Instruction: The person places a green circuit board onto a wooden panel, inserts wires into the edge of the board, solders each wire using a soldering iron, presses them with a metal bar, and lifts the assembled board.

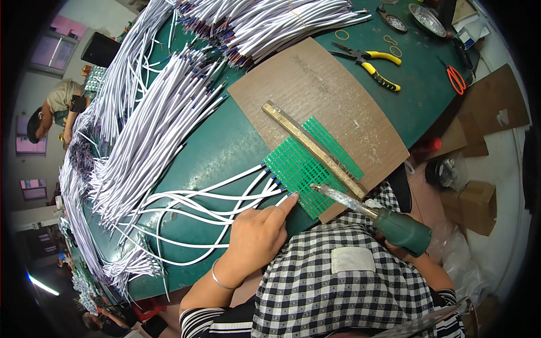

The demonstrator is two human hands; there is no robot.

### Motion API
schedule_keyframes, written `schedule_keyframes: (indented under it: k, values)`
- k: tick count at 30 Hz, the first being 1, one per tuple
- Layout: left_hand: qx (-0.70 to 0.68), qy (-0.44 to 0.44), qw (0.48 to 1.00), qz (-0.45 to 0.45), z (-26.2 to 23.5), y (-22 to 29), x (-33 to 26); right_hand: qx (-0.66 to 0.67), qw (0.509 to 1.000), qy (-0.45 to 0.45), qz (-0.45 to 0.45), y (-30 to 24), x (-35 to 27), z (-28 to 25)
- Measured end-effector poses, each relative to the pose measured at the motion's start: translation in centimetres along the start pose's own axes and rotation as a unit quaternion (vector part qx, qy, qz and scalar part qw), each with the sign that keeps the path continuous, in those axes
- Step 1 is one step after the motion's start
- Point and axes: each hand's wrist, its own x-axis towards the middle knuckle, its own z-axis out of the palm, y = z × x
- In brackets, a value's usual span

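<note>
Right grip (396, 249) wrapped around the soldering iron (402, 230). Left grip (256, 231) at the green board's (286, 162) lower-left edge; pinch on the white cables (234, 178) cannot be told. Board lies under the metal bar (313, 148). Iron slippage could burn the fingertip (293, 197).

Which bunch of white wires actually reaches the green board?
The small, loose bunch curving across the table to the left edge of the green board, by the left hand. The thick bundles at the upper left and top lie apart from that board.
</note>
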Motion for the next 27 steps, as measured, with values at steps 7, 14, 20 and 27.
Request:
schedule_keyframes:
  k: [7, 14, 20, 27]
  values:
    - [-0.001, -0.07, 0.997, -0.019, -1.2, 0.2, -0.1, -0.001, 0.999, -0.031, 0.01, -0.4, 0.4, 0.0]
    - [-0.044, 0.005, 0.999, -0.016, -0.2, 0.1, -0.4, 0.001, 0.998, -0.058, 0.027, -0.3, -0.7, -0.8]
    - [0.009, 0.048, 0.998, -0.026, 0.3, 0.1, -0.4, 0.002, 0.996, -0.083, 0.042, -0.7, 0.4, -0.8]
    - [0.095, 0.073, 0.993, 0.011, 0.6, -0.2, -0.3, 0.005, 0.992, -0.111, 0.056, -1.2, 0.9, -0.8]
